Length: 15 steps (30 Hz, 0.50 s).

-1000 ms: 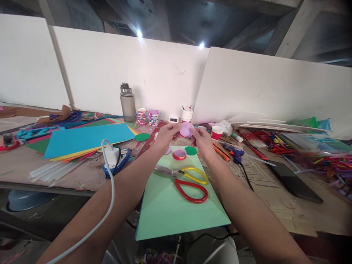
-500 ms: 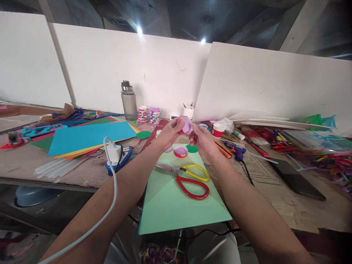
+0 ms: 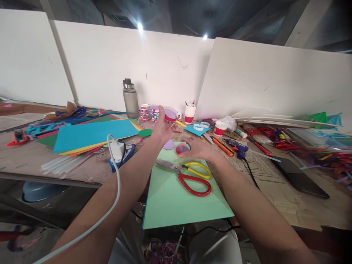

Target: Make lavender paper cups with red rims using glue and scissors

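My left hand [image 3: 162, 130] holds up a shallow cut-down paper cup [image 3: 171, 114], red outside with a lilac disc inside. My right hand [image 3: 202, 148] is lower, its thumb and fingers around a second cut-down paper cup [image 3: 183, 149], also red and lilac, on the light green paper [image 3: 189, 209]. A loose lilac paper disc [image 3: 168, 145] lies just left of that cup. Large scissors [image 3: 192, 176] with one yellow and one red handle rest on the green paper, below my right hand.
Coloured paper sheets [image 3: 93, 135], a bottle [image 3: 130, 99] and small decorated cup stacks [image 3: 145, 113] stand left and behind. To the right are a red-and-white paper cup [image 3: 220, 128], orange cutters [image 3: 222, 146], a blue glue gun [image 3: 240, 150] and a black tablet-like slab [image 3: 299, 178]. A white cable [image 3: 115, 198] crosses my left forearm.
My hands have parted. The left has moved left and up with its cut-down cup; the right has left that cup and come down to the second one on the green paper.
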Motion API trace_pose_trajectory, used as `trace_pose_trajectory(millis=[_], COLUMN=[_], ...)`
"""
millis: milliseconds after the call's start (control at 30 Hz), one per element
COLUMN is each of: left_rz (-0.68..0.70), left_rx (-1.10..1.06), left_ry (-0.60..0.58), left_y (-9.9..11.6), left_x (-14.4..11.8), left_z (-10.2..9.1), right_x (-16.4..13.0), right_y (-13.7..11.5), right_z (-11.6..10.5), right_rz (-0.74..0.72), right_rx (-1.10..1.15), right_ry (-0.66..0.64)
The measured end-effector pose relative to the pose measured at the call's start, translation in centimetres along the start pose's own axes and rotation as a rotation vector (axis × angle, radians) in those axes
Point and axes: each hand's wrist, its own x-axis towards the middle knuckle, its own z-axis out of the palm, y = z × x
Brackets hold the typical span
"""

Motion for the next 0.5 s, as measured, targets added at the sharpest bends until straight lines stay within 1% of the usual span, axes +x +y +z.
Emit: trace_pose_trajectory(millis=[67,133,233,300,367,433,500], left_rz=[0.006,0.003,-0.017,-0.034,-0.047,-0.053,-0.052], left_rx=[0.014,0.026,0.008,-0.012,-0.028,-0.029,-0.019], left_ry=[-0.011,-0.020,-0.007,-0.003,-0.019,-0.034,-0.039], left_y=[0.0,0.0,0.2,0.3,0.3,0.3,0.3], left_x=[0.0,-0.1,-0.3,-0.4,-0.4,-0.3,-0.3], left_z=[0.0,0.0,0.1,0.1,0.0,-0.1,-0.2], right_x=[-0.1,0.0,0.6,0.9,1.1,1.1,1.1], right_y=[-0.4,-0.3,0.4,1.0,1.6,1.9,2.0], right_z=[0.0,0.0,0.1,0.2,0.3,0.2,0.0], right_rz=[0.007,0.001,-0.005,0.023,0.081,0.157,0.211], right_rx=[-0.069,-0.025,0.132,0.158,0.084,-0.017,-0.066], right_ry=[-0.055,-0.050,0.019,0.085,0.126,0.131,0.161])
